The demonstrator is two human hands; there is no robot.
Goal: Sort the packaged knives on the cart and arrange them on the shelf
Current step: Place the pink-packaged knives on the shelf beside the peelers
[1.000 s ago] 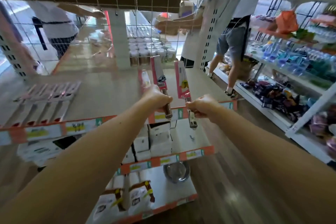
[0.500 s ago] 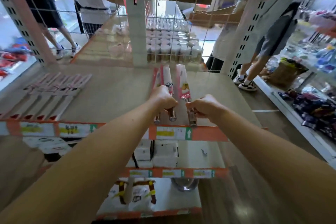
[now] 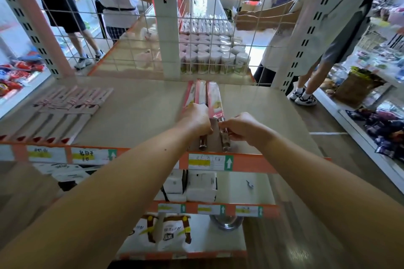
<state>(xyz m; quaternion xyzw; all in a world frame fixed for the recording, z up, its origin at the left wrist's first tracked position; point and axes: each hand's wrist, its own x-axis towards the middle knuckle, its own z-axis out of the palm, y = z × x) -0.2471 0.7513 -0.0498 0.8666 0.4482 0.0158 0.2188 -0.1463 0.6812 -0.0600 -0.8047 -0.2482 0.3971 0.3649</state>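
Three packaged knives [image 3: 213, 98] lie side by side on the shelf [image 3: 140, 113], blades toward 12 o'clock, metal handles toward 6 o'clock. The left hand [image 3: 197, 119] curls over the left packs' handle end. The right hand [image 3: 241, 126] pinches the rightmost handle. At 9 o'clock lies a row of boxed knives [image 3: 72, 105], and at 12 o'clock stands a wire grid [image 3: 122, 28].

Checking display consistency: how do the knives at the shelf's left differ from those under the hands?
Left knives lie aslant, untouched; centre knives lie straight, gripped by left hand and right hand. Left knives show red tips frontward; centre knives show metal handles. Both lie on the shelf.
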